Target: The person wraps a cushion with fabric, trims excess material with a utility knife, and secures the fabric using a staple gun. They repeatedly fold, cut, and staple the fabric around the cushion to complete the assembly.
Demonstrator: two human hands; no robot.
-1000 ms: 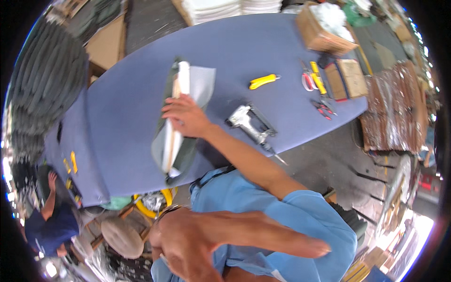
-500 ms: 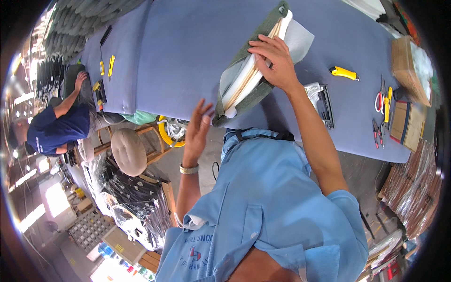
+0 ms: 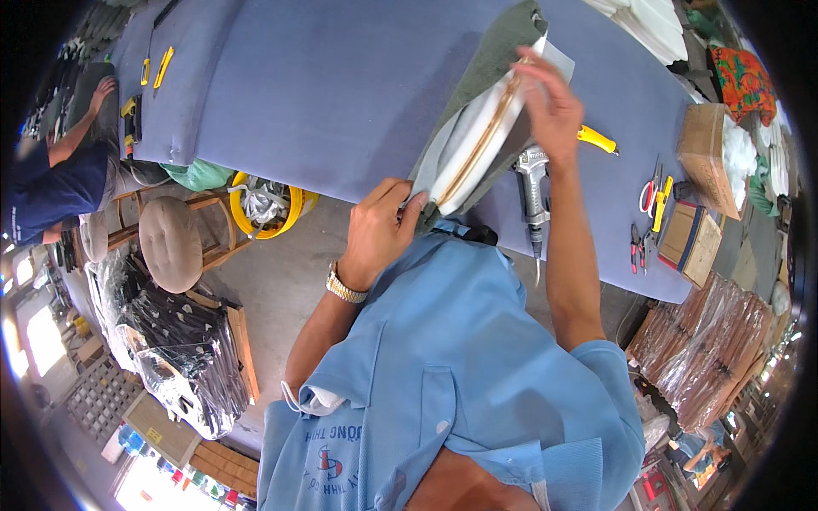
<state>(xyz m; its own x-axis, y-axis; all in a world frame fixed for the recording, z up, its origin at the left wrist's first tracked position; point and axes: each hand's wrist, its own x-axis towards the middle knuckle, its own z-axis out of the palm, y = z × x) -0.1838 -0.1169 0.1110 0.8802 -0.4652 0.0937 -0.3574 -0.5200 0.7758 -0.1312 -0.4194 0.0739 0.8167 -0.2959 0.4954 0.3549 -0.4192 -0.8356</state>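
An upholstered pad (image 3: 479, 140) stands tilted on its edge at the table's front. Its dark green-grey fabric cover is open along one side, showing white padding and a layered wooden edge. My left hand (image 3: 379, 223) is closed on the cover at the pad's near corner, thumb against the fabric. At the far end my right hand (image 3: 552, 106) is raised beside the pad, its fingers apart and blurred by motion; whether a fingertip touches the cover I cannot make out. A silver staple gun (image 3: 533, 175) lies on the table to the right, partly behind my right forearm.
On the blue-covered table (image 3: 298, 94) lie a yellow utility knife (image 3: 599, 139), scissors (image 3: 651, 192) and pliers (image 3: 637, 249). A cardboard box (image 3: 711, 157) with white stuffing stands right. Left are a yellow bucket (image 3: 298, 204), a stool (image 3: 170, 244) and a co-worker (image 3: 60, 192).
My left hand has gone from open beside the pad to gripping its near corner. My right hand has come off the middle edge toward the far end. The view has shifted.
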